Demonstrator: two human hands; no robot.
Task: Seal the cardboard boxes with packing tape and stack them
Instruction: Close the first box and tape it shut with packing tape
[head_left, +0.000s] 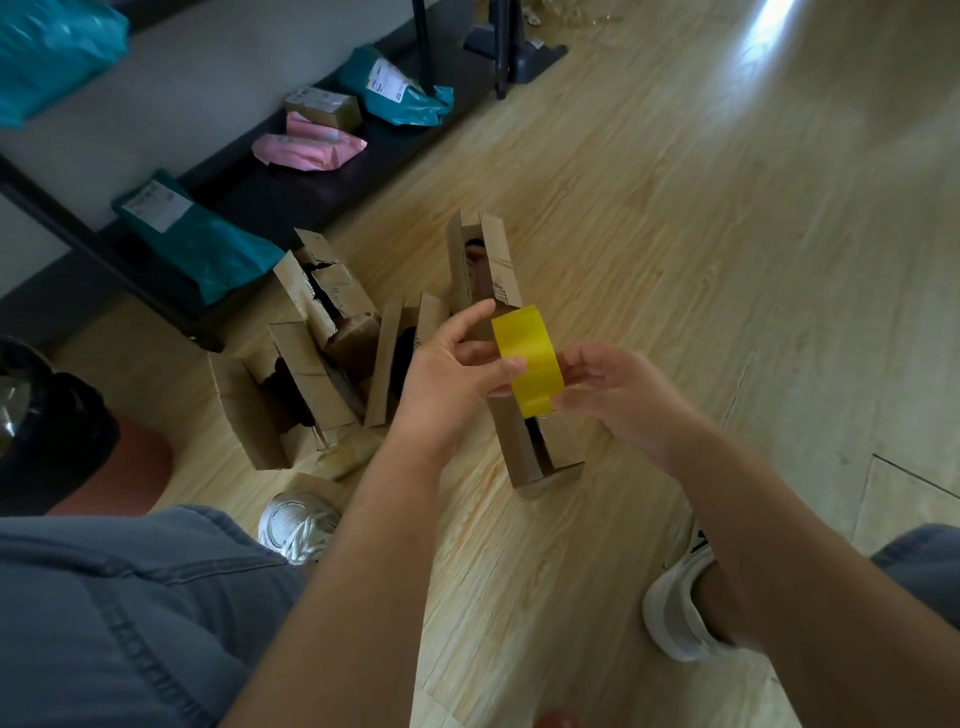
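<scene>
A yellow roll of packing tape (530, 358) is held up over the wooden floor, between both hands. My left hand (452, 374) grips it from the left, thumb on its face. My right hand (608, 389) pinches its lower right edge. Directly below the roll stands an open cardboard box (524, 452) with its flaps up. Another open box (485, 260) stands behind it, a narrow one (392, 358) sits to the left, and more torn open boxes (291, 384) cluster further left.
A low dark shelf (291, 192) runs along the wall with teal mailers (197, 239), pink mailers (306, 148) and a small box (322, 106). A black stand base (514, 52) sits at the top. My shoes (298, 525) and knees frame the floor.
</scene>
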